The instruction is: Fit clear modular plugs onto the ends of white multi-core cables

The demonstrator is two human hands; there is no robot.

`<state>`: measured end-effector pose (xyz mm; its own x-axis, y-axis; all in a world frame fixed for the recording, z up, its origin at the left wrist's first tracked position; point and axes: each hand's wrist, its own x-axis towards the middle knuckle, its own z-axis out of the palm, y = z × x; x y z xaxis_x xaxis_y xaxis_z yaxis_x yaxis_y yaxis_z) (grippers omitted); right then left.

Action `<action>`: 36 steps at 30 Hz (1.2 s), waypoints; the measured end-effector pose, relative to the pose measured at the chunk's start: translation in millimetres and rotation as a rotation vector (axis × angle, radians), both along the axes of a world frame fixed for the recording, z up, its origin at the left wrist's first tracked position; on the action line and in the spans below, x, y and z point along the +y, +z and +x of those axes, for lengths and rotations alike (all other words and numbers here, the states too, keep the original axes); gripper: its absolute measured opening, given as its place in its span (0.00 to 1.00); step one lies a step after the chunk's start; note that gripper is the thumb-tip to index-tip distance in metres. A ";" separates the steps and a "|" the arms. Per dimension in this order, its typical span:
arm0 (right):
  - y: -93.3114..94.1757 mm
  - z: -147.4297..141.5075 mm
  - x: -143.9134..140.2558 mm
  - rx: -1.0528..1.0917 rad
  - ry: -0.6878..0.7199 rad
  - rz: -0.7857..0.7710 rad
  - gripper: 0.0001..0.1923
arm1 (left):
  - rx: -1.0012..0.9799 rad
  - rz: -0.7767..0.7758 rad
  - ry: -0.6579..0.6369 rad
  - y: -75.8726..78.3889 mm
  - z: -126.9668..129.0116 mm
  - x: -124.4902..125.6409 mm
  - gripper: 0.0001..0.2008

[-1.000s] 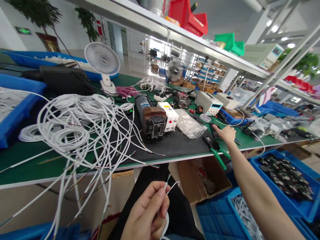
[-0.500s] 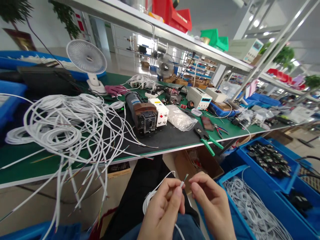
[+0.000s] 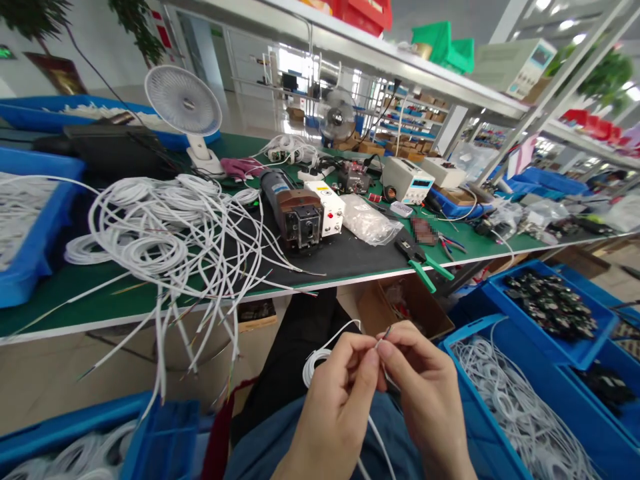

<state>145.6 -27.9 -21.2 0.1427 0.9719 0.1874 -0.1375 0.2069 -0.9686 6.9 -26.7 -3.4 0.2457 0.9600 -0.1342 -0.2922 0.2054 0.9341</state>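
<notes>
While both hands [image 3: 385,393] pinch cable end [image 3: 383,335], (below table edge [image 3: 350,282]).

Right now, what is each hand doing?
Left hand: pinched shut on the white cable near its end.
Right hand: fingertips closed on the cable's stripped tip.

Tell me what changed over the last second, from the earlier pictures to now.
The right hand left the bench by the green-handled pliers, came back toward the lap and pinched the stripped tip of the white cable beside the left hand, which kept its hold throughout. The cable pile, crimping machine and pliers lie as before.
</notes>
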 end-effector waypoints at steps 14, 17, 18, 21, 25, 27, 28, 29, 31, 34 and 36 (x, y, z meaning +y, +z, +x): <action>1.1 2.2 -11.7 0.162 0.024 -0.116 0.02 | 0.182 0.203 -0.069 0.0 -5.6 -5.8 0.12; 2.3 2.7 -14.0 0.190 0.008 -0.128 0.01 | 0.198 0.237 -0.035 -7.0 -6.0 -7.3 0.10; 2.4 3.5 -14.4 0.191 0.005 -0.132 0.02 | 0.193 0.242 -0.019 -8.7 -6.0 -7.5 0.10; 2.0 7.7 -14.6 0.150 -0.008 -0.113 0.06 | 0.170 0.243 0.006 -11.1 -6.5 -7.7 0.08; 0.8 12.3 -14.3 0.062 -0.009 -0.061 0.06 | 0.169 0.249 0.010 -11.0 -6.5 -8.0 0.07; 0.2 12.9 -14.6 0.038 0.008 -0.039 0.05 | 0.167 0.252 0.002 -11.8 -5.7 -8.6 0.07; -0.2 13.0 -14.8 0.031 0.014 -0.028 0.04 | 0.165 0.254 -0.002 -12.4 -5.2 -9.0 0.06; -0.6 13.2 -15.1 0.027 0.017 -0.019 0.04 | 0.161 0.257 -0.003 -13.1 -4.7 -9.4 0.06; -1.4 13.9 -15.5 0.020 0.019 -0.013 0.04 | 0.151 0.259 -0.005 -14.2 -4.1 -10.0 0.06; -2.3 15.5 -16.3 0.022 0.025 -0.022 0.04 | 0.135 0.242 -0.016 -14.2 -3.8 -10.2 0.06; -2.5 16.4 -17.2 0.020 0.026 -0.027 0.04 | 0.123 0.227 -0.020 -13.1 -3.8 -10.1 0.06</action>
